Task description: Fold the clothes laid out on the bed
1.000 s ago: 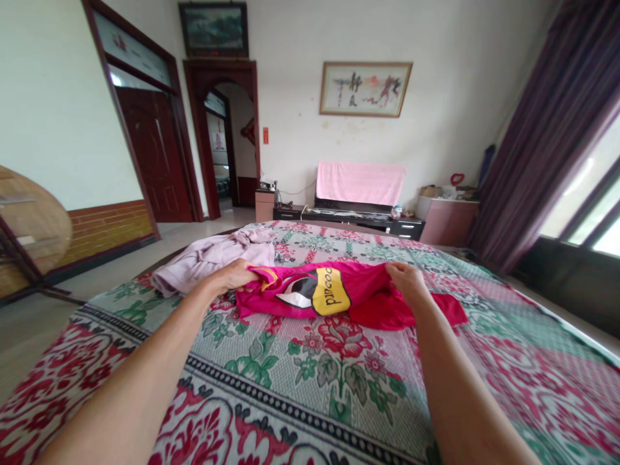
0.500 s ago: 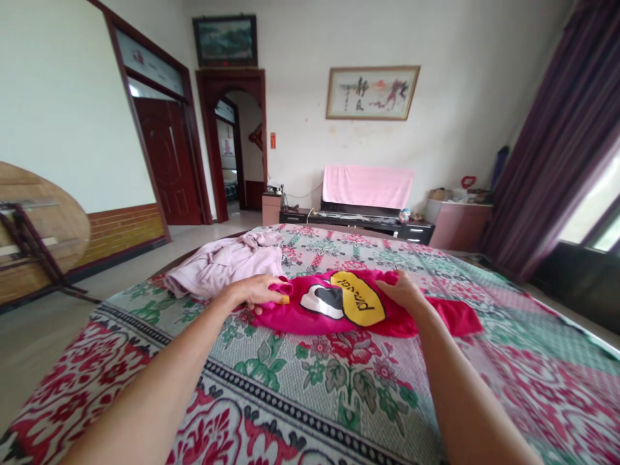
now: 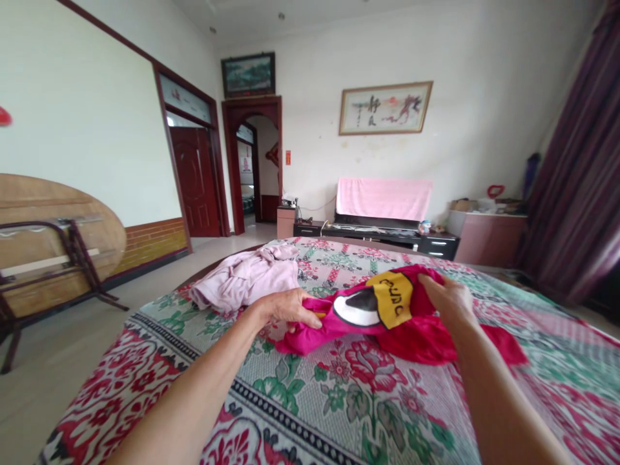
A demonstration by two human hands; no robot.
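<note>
Left hand (image 3: 293, 309) — fingers closed on one end of a magenta garment (image 3: 361, 309); right hand (image 3: 450, 298) pinches its far edge. Garment spans between them, red part lying on the floral cloth (image 3: 346, 413). Pale pink fabric (image 3: 249, 274) heaped just beyond the left hand — framed picture (image 3: 386, 108) on the far wall.

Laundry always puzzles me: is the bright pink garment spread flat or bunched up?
Bunched up: the bright pink garment forms a narrow, creased band between the left hand and right hand.
</note>
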